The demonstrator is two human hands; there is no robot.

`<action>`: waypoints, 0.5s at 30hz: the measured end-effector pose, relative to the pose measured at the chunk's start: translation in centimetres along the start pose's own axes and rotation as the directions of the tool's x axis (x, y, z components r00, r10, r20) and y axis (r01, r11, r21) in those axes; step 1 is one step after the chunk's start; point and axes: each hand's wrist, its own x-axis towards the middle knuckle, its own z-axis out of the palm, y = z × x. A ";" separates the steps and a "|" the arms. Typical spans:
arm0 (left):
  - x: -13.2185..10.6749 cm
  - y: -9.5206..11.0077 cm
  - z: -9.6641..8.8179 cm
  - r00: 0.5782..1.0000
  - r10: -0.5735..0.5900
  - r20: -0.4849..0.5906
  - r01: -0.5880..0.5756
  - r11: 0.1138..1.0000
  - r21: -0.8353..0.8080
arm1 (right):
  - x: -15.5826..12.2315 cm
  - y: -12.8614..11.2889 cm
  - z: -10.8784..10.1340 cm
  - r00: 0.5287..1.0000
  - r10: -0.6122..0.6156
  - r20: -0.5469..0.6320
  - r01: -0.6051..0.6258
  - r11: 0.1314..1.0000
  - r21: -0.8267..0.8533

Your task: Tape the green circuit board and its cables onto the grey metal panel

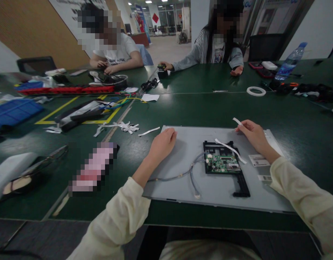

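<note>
The right hand (253, 134) is nearly closed: thumb and forefinger pinch 1 end of a short white strip (237, 121), thin like paper tape, just above the far right edge of the gray panel (179, 159). The left hand (163, 143) is curled into a loose fist and rests on the far left corner of the panel; if something is inside it, I cannot tell. The panel is a flat, matte metal rectangle lying on the green table (209, 104), near its front edge. On it sits a small green circuit board (222, 163) in a black plastic frame (240, 184), with a second strip (230, 149) lying across, and 2 thin gray cables (182, 175) curving to the left
</note>
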 end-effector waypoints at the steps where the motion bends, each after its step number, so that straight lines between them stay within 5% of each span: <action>1: 0.0 -0.2 -0.2 1.000 -0.015 -0.011 0.015 1.000 0.012 | 0.0 0.1 0.0 1.000 0.002 0.004 -0.002 1.000 0.009; 10: -0.1 -5.6 -2.3 0.941 -0.297 -0.164 0.325 0.929 0.179 | 0.0 0.4 -0.1 1.000 0.008 0.008 -0.008 1.000 -0.010; 15: -0.3 -7.3 -2.3 0.926 -0.330 -0.186 0.364 0.910 0.200 | 0.0 0.4 -0.1 1.000 0.000 0.014 0.001 1.000 -0.015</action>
